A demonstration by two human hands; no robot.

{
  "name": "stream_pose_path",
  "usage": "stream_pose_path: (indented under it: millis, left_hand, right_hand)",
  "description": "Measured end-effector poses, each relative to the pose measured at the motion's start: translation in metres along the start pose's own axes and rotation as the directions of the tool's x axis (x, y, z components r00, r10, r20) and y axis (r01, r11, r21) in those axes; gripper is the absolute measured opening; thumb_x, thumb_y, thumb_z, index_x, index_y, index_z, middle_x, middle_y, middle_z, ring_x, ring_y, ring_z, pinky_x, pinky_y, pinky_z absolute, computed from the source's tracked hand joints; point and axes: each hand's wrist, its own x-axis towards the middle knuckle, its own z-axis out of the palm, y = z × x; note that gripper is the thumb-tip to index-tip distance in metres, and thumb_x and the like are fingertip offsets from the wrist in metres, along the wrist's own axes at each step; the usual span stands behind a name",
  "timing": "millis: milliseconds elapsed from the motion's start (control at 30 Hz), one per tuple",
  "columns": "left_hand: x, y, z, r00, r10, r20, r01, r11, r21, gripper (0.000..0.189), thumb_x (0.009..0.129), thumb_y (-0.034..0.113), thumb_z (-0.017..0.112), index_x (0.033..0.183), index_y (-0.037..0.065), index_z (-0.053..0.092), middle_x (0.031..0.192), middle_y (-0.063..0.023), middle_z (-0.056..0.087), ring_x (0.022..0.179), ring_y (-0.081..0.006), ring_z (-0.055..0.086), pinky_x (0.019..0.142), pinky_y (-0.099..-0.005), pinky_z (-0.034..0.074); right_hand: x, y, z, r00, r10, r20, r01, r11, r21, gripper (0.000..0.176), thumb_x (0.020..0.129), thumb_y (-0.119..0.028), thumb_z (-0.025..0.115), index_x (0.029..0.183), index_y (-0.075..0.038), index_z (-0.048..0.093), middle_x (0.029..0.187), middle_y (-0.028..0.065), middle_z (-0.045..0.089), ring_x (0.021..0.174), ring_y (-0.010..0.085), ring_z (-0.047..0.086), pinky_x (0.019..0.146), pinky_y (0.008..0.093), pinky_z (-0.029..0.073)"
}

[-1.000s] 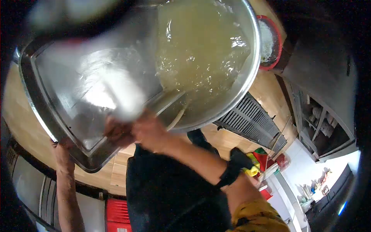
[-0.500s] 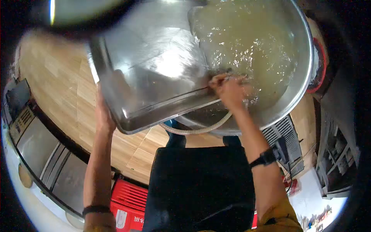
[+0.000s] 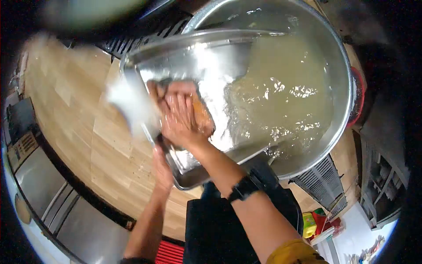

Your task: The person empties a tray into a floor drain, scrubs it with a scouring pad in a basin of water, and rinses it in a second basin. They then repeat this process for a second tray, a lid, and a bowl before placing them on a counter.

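Note:
A rectangular metal tray [image 3: 237,160] is tilted, with its right part dipped in the cloudy water of a large round metal basin [image 3: 347,88]. My left hand [image 3: 161,169] grips the tray's near left rim. Inside the tray, my right hand [image 3: 178,119] presses with fingers together over an orange-brown item [image 3: 202,115], possibly a scrubbing pad or cloth, partly hidden under the palm. A white blur [image 3: 129,101] crosses the tray's left edge; I cannot make out what it is.
Wooden-look floor [image 3: 74,97] lies to the left. A red container [image 3: 358,97] stands behind the basin's right edge. A grey floor grate [image 3: 323,180], a yellow bottle [image 3: 309,225] and a red crate [image 3: 169,253] are nearer me. Metal equipment [image 3: 88,215] is at lower left.
My right hand has moved left from the water's edge to the tray's left part. The tray has turned and shifted down, and my left hand has moved right and down with it.

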Motion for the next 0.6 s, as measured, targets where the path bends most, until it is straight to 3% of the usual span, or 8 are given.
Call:
stream_pose_path:
  millis: [33,100,200,300,333,433,533,600]
  left_hand:
    - [-0.006,-0.009,0.003,0.999,-0.014,-0.031,0.018,0.991,0.131,0.061,0.096,0.047,0.024,0.115,-0.005,0.049,0.108,-0.0143,0.056,0.098,-0.0227,0.051,0.085,-0.0357,0.04]
    - [-0.015,0.006,0.031,0.987,0.014,-0.157,0.024,0.972,0.234,0.065,0.096,0.049,0.023,0.105,-0.008,0.054,0.091,-0.0163,0.06,0.087,-0.0221,0.053,0.078,-0.0357,0.042]
    - [-0.003,0.02,0.04,0.992,0.058,-0.108,-0.024,0.955,0.295,0.063,0.096,0.048,0.027,0.097,-0.008,0.055,0.081,-0.016,0.06,0.08,-0.022,0.055,0.071,-0.0374,0.043]
    - [0.001,0.011,0.048,0.985,0.126,-0.121,-0.093,0.964,0.25,0.056,0.096,0.043,0.031,0.089,-0.007,0.055,0.071,-0.0183,0.058,0.067,-0.0266,0.055,0.063,-0.0401,0.041]
    - [0.001,0.011,0.048,0.98,0.144,-0.135,-0.106,0.96,0.258,0.054,0.096,0.042,0.031,0.088,-0.006,0.055,0.069,-0.0209,0.056,0.064,-0.0285,0.054,0.06,-0.041,0.04]
    - [-0.002,0.017,0.045,0.971,0.2,-0.132,-0.132,0.906,0.401,0.049,0.096,0.038,0.032,0.084,-0.004,0.054,0.066,-0.0243,0.05,0.059,-0.0306,0.05,0.057,-0.0422,0.037]
    - [-0.001,0.006,0.04,0.983,0.145,-0.108,-0.088,0.905,0.417,0.048,0.096,0.038,0.032,0.081,-0.003,0.052,0.064,-0.0247,0.044,0.06,-0.0269,0.051,0.056,-0.0422,0.036]
    - [0.011,-0.008,0.043,0.986,0.133,-0.103,-0.098,0.952,0.291,0.048,0.096,0.039,0.032,0.081,-0.002,0.052,0.064,-0.0226,0.046,0.061,-0.025,0.051,0.057,-0.0421,0.036]
  right_hand:
    - [0.027,0.008,0.004,0.991,-0.045,-0.124,0.009,0.961,-0.277,0.055,0.078,-0.027,0.049,0.124,0.002,0.043,0.11,0.0219,0.043,0.099,0.0373,0.039,0.078,0.0479,0.028]
    - [0.07,0.028,-0.025,0.965,-0.031,-0.259,-0.076,0.917,-0.392,0.056,0.082,-0.036,0.046,0.124,0.0,0.043,0.115,0.0218,0.045,0.108,0.0351,0.037,0.086,0.0495,0.028]
    - [0.087,0.076,-0.067,0.993,0.117,0.02,-0.097,0.896,-0.434,0.055,0.085,-0.039,0.042,0.124,0.0,0.041,0.113,0.0217,0.049,0.11,0.0368,0.042,0.094,0.0496,0.027]
    - [0.053,0.133,-0.081,0.904,0.203,-0.377,-0.394,0.737,-0.549,0.055,0.088,-0.036,0.039,0.133,-0.004,0.034,0.137,0.0198,0.032,0.126,0.0429,0.025,0.102,0.0545,0.021]
    - [0.037,0.155,-0.087,0.917,0.259,-0.302,-0.397,0.653,-0.644,0.054,0.09,-0.036,0.037,0.134,-0.005,0.032,0.139,0.0184,0.029,0.127,0.0423,0.023,0.103,0.0542,0.02]
    - [-0.021,0.199,-0.099,0.802,0.51,-0.311,-0.586,0.774,-0.241,0.053,0.092,-0.038,0.033,0.134,-0.005,0.033,0.144,0.0135,0.024,0.13,0.0388,0.02,0.105,0.0514,0.017]
    - [-0.098,0.233,-0.073,0.794,0.508,-0.335,-0.587,0.784,-0.203,0.054,0.091,-0.038,0.036,0.134,-0.006,0.033,0.143,0.0136,0.027,0.126,0.038,0.026,0.104,0.0493,0.02]
    - [-0.132,0.192,-0.052,0.557,0.63,-0.542,-0.831,0.421,-0.364,0.056,0.09,-0.04,0.04,0.134,-0.004,0.034,0.139,0.0152,0.032,0.119,0.0407,0.034,0.1,0.0487,0.025]
